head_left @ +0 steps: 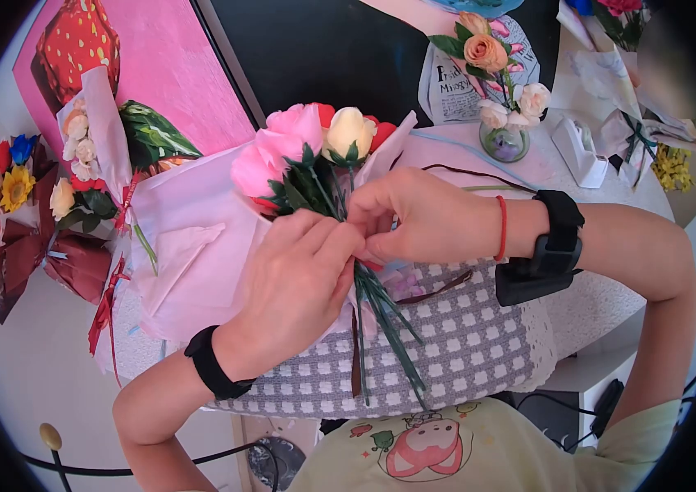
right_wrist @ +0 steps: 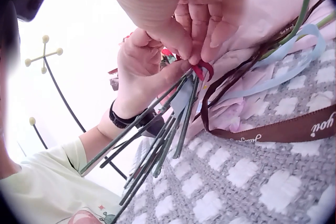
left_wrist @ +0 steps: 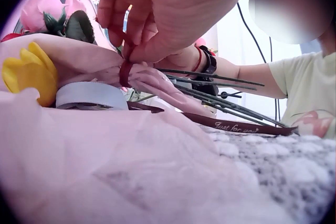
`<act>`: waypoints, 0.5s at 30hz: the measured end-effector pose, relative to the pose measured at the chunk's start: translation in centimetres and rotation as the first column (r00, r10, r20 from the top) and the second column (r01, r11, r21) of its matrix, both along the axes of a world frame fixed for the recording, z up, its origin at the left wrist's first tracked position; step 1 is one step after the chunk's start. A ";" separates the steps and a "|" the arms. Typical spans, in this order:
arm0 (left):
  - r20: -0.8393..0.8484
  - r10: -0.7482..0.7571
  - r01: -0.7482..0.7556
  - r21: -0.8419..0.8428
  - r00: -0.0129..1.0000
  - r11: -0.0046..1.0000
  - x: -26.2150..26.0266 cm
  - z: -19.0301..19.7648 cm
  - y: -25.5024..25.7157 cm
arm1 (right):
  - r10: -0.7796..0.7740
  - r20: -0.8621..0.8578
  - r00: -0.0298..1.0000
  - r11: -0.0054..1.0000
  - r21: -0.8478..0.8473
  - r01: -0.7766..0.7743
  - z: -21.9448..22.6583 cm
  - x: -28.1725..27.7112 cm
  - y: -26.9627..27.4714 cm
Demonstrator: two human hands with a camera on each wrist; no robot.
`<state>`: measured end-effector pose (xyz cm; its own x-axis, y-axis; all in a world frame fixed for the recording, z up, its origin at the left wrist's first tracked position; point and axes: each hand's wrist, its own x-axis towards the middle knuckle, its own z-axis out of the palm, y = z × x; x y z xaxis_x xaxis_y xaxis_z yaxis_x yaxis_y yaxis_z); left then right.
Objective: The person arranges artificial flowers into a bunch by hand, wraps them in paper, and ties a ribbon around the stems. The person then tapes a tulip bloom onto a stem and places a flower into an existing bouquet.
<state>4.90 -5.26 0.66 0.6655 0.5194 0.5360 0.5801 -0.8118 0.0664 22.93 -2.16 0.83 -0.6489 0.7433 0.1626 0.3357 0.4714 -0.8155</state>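
A bouquet of pink roses (head_left: pixel 286 139) and a cream rose (head_left: pixel 348 134) lies in pale pink wrapping paper (head_left: pixel 188 217). Its green stems (head_left: pixel 389 328) come out below, toward the person. Both hands meet at the gathered neck, where a dark red ribbon (left_wrist: pixel 125 74) goes round the paper. My left hand (head_left: pixel 295 279) bends its fingers at the neck and pinches the ribbon. From the other side my right hand (head_left: pixel 426 215) pinches the same ribbon between thumb and fingertips; a small loop of the ribbon (right_wrist: pixel 203 70) shows beneath those fingers.
A brown printed ribbon (right_wrist: pixel 273 129) and a light blue ribbon (right_wrist: pixel 294 61) lie on the grey-and-white cloth (head_left: pixel 479 336). A yellow tulip (left_wrist: pixel 32 74) and a ribbon roll (left_wrist: pixel 92 95) sit beside the neck. Wrapped bouquets (head_left: pixel 45 230) stand left; a glass vase (head_left: pixel 504 143) and tape dispenser (head_left: pixel 579 154) stand behind.
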 end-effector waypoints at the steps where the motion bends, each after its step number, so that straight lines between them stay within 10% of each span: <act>1: -0.009 -0.008 0.007 -0.028 1.000 1.000 0.0 -0.2 0.1 | 0.033 -0.057 0.998 0.997 -0.061 -0.036 -0.3 0.0 0.2; 15: 0.069 -0.051 0.057 -0.077 0.996 0.995 0.1 -0.6 0.5 | 0.057 0.007 0.998 0.920 -0.389 -0.050 0.1 0.0 1.2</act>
